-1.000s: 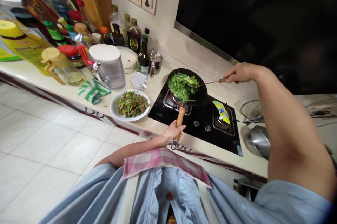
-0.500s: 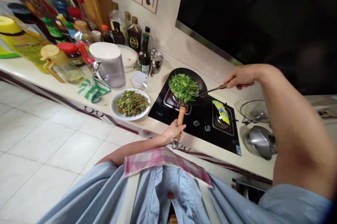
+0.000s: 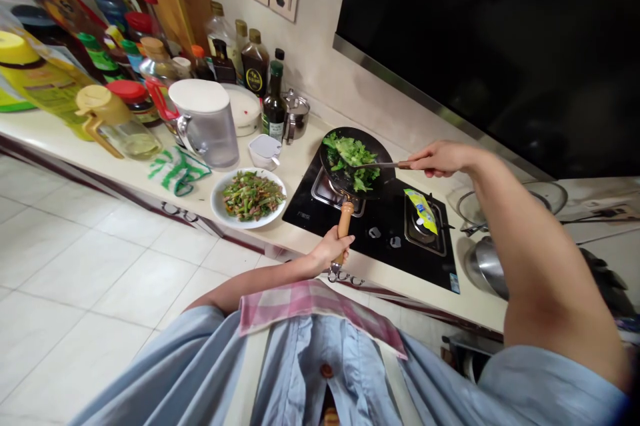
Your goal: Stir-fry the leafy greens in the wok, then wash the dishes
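In the head view, the left hand (image 3: 330, 249) is wrapped around the wooden handle (image 3: 346, 216) near the front edge of the cooktop (image 3: 305, 204). The right hand (image 3: 441, 159) is closed on a turner (image 3: 384, 165), its tip among leafy greens (image 3: 353, 151) in the pan (image 3: 386, 153), toward the back left corner. A yellow packet (image 3: 421, 211) lies nearer the right edge.

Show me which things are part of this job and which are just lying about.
In the job:
pan, its handle in the left hand
spatula, in the right hand
green leaves, in the pan
stove, under the pan

Apparently lying about:
yellow packet
patterned cloth
lidded pitcher
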### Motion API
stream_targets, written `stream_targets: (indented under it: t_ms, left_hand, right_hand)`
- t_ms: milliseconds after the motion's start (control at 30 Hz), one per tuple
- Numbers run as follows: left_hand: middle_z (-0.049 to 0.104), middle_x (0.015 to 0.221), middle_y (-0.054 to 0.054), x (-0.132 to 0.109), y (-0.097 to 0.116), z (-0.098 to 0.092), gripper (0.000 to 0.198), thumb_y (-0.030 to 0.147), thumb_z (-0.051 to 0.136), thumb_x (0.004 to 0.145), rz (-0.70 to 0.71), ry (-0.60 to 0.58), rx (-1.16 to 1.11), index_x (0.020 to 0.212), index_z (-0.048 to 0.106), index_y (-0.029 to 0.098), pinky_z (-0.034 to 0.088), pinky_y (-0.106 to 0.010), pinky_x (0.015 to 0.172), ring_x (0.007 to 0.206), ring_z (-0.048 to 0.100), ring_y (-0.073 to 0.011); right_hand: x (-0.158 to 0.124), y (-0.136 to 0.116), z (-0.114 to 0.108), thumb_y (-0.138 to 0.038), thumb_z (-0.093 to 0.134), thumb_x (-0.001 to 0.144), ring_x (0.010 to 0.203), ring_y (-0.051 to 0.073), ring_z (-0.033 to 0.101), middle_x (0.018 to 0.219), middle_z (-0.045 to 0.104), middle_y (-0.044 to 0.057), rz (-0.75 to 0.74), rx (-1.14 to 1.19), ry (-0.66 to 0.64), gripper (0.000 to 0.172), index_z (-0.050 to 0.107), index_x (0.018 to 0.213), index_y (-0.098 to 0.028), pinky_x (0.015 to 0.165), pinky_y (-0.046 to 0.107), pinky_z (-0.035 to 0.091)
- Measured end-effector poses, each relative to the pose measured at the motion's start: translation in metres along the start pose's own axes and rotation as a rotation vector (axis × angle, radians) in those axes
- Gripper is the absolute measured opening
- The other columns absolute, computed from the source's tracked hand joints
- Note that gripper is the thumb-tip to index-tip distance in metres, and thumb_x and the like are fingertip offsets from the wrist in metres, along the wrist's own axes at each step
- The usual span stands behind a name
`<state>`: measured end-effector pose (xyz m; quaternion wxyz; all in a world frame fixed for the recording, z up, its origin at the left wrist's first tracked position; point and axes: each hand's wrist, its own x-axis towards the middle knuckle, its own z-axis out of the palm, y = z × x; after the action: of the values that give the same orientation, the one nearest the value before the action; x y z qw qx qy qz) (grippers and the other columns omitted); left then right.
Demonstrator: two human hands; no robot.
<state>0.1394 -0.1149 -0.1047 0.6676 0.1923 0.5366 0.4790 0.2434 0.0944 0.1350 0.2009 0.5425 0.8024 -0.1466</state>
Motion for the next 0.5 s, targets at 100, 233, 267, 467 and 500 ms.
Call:
stream_targets:
  t_ms: [100, 233, 267, 467, 500]
  left_hand:
    - [0.048, 0.059, 0.01, 0.001, -0.001, -0.001, 0.036, 0.022, 0.061, 0.096, 0.008, -0.014, -0.017, 0.125, 0.04, 0.019, 0.037, -0.016, 0.043, 0.039, 0.044, -0.0063]
    - [0.048, 0.059, 0.01, 0.003, -0.001, 0.001, 0.035, 0.023, 0.062, 0.095, -0.008, 0.014, 0.015, 0.123, 0.04, 0.02, 0.037, -0.016, 0.043, 0.039, 0.045, -0.0065]
    - [0.049, 0.059, 0.01, 0.003, -0.001, 0.002, 0.033, 0.023, 0.061, 0.095, -0.013, 0.024, 0.023, 0.121, 0.041, 0.02, 0.037, -0.016, 0.044, 0.04, 0.045, -0.0065]
    - [0.047, 0.057, 0.01, 0.0, 0.003, 0.003, 0.024, 0.022, 0.058, 0.097, -0.022, 0.038, 0.048, 0.115, 0.042, 0.02, 0.037, -0.017, 0.043, 0.039, 0.044, -0.0075]
    - [0.047, 0.056, 0.01, -0.001, 0.004, 0.003, 0.023, 0.022, 0.057, 0.097, -0.024, 0.039, 0.055, 0.114, 0.041, 0.02, 0.037, -0.017, 0.042, 0.04, 0.044, -0.0079]
  right_hand:
    - [0.001, 0.012, -0.01, -0.05, 0.066, 0.09, 0.05, 0.01, 0.046, 0.067, 0.06, 0.002, 0.025, 0.032, 0.072, 0.047, 0.069, 0.132, -0.028, 0.046, 0.023, 0.036]
    - [0.022, -0.003, 0.017, -0.037, 0.063, 0.092, 0.053, 0.011, 0.051, 0.066, 0.063, 0.004, 0.025, 0.001, 0.181, 0.041, 0.07, 0.129, -0.02, 0.05, 0.023, 0.039]
    - [0.027, -0.01, 0.028, -0.033, 0.062, 0.092, 0.056, 0.012, 0.054, 0.068, 0.064, 0.004, 0.006, -0.05, 0.199, 0.038, 0.072, 0.126, -0.019, 0.052, 0.023, 0.04]
    - [0.02, -0.019, 0.032, -0.028, 0.059, 0.092, 0.069, 0.015, 0.063, 0.073, 0.069, 0.004, -0.073, -0.292, 0.152, 0.031, 0.077, 0.116, -0.021, 0.061, 0.024, 0.042]
    - [0.012, -0.014, 0.02, -0.03, 0.06, 0.092, 0.068, 0.016, 0.063, 0.072, 0.069, 0.003, -0.041, -0.288, 0.13, 0.033, 0.075, 0.12, -0.023, 0.062, 0.024, 0.042]
